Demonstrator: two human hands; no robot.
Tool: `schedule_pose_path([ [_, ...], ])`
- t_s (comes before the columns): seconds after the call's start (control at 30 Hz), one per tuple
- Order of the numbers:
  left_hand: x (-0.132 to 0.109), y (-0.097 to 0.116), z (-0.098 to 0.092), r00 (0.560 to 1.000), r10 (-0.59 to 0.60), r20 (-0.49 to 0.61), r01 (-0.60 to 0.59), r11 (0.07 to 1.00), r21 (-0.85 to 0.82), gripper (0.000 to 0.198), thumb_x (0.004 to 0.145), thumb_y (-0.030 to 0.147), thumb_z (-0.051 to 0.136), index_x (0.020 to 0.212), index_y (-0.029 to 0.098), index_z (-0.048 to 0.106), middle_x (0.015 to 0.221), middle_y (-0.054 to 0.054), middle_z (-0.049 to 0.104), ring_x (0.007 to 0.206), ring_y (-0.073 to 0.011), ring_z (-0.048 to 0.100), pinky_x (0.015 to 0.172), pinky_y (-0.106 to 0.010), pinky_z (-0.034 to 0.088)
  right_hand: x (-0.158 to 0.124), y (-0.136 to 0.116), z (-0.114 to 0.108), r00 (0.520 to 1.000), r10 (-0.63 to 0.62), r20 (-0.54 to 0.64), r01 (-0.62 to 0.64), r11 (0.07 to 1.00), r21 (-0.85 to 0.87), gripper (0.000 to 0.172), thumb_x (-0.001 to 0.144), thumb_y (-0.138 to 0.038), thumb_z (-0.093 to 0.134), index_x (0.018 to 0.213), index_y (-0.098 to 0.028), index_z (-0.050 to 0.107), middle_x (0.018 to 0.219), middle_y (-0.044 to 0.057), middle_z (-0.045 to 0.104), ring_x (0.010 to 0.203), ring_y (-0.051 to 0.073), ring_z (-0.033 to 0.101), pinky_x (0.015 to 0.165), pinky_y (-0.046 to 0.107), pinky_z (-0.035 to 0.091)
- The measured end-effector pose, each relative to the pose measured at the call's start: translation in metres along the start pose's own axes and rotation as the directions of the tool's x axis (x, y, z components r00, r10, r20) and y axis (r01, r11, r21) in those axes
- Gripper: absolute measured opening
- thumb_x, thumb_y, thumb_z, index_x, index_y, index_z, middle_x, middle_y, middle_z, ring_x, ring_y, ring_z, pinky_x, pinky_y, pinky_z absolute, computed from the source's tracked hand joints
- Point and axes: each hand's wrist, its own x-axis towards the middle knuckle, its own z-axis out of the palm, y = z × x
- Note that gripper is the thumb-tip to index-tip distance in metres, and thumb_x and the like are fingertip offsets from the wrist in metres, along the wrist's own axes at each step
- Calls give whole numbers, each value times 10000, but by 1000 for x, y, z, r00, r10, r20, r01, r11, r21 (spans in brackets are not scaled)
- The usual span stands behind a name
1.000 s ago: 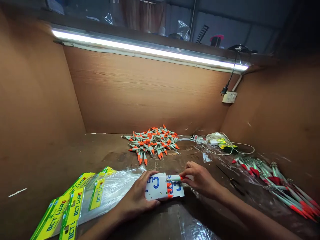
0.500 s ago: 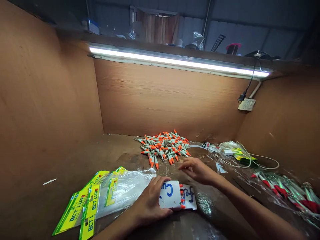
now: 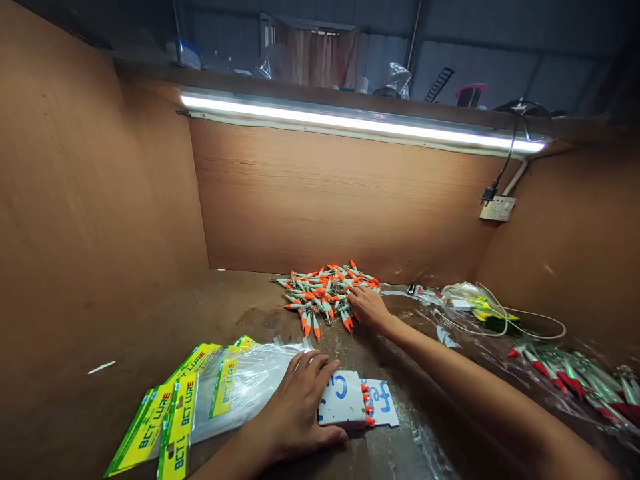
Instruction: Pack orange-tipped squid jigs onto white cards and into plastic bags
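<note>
My left hand (image 3: 303, 407) grips the left end of a white block (image 3: 343, 403) with blue handwriting, its thumb along the near side. Several orange tips (image 3: 369, 405) stick out of the block's right end, above a white card (image 3: 384, 403) with more blue letters. Farther back lies a heap of orange-and-white fishing lures (image 3: 315, 300) with metal hooks. My right hand (image 3: 369, 307) reaches to the heap's right edge, fingers curled down among the lures; whatever is between the fingertips is hidden.
Yellow-green BCT LURE bags (image 3: 165, 413) lie fanned out at the left. Red-and-silver lures (image 3: 565, 373) in clear plastic lie at the right, with a white cord (image 3: 535, 313) behind them. Wooden panels wall the bench, and a tube light (image 3: 350, 127) runs under the shelf.
My right hand has moved forward and slightly left, from above the table onto the lure heap. My left hand's fingers have shifted on the block, which stays nearly where it was.
</note>
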Motion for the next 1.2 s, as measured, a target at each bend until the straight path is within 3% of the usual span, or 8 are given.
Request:
schedule_pose_path([
  [0.3,3,2,1,999,16,-38,-17,999,-42,925,614,543,838,1418,298,452,1314,-102,515,1172,-332,483,1032,-489,411,-13,12,2,998,53,27,-59,919,389,162,967,-241,493,1035,-175,625,1092,112,627,1034,236,526,898,329,403],
  [0.4,5,2,1,999,3,-40,-6,998,-58,883,597,552,846,1367,306,492,1254,-89,525,1123,-322,494,991,-476,433,-13,15,1,996,37,78,-76,811,580,195,973,-307,486,1007,-168,619,988,77,635,892,189,551,801,290,442],
  [0.53,6,3,0,999,12,-35,-14,997,-73,865,605,544,847,1359,311,493,1235,-79,534,1109,-316,498,983,-466,433,-25,27,-7,975,-64,210,-129,608,784,405,979,-503,439,928,-149,631,795,41,607,595,113,476,559,220,422],
  [0.67,7,3,1,999,11,-39,-15,994,-106,866,604,522,856,1359,306,492,1217,-75,548,1093,-310,518,967,-452,445,-59,44,-18,958,-99,267,-200,433,879,482,967,-565,434,996,-134,646,832,56,609,541,72,414,509,187,378],
  [0.8,7,3,3,999,-10,-30,6,989,-147,884,592,496,872,1365,310,487,1255,-81,540,1131,-324,520,984,-463,444,-111,51,-32,950,-46,308,-278,322,905,433,901,-525,599,1111,-149,648,853,36,619,580,74,446,533,188,379],
  [0.87,7,3,4,1000,-3,-25,-1,988,-152,877,608,487,866,1375,299,482,1272,-90,534,1150,-327,518,1003,-471,437,-138,49,-43,943,-2,334,-314,341,886,401,843,-487,688,1066,-155,687,831,25,643,620,95,492,549,201,383],
  [1.0,8,3,5,999,16,-34,-21,990,-138,876,640,503,846,1401,291,469,1314,-106,514,1190,-334,507,1033,-484,422,-180,34,-61,950,81,302,-291,581,760,246,855,-407,681,939,-186,749,808,12,704,698,140,566,604,230,394],
  [1.2,15,14,7,999,38,12,-36,987,-159,859,663,472,840,1413,314,452,1271,-85,533,1161,-313,517,1009,-468,443,-186,-11,-53,985,21,169,-131,727,674,190,914,-316,630,1007,-222,765,935,30,754,819,166,656,740,241,437],
])
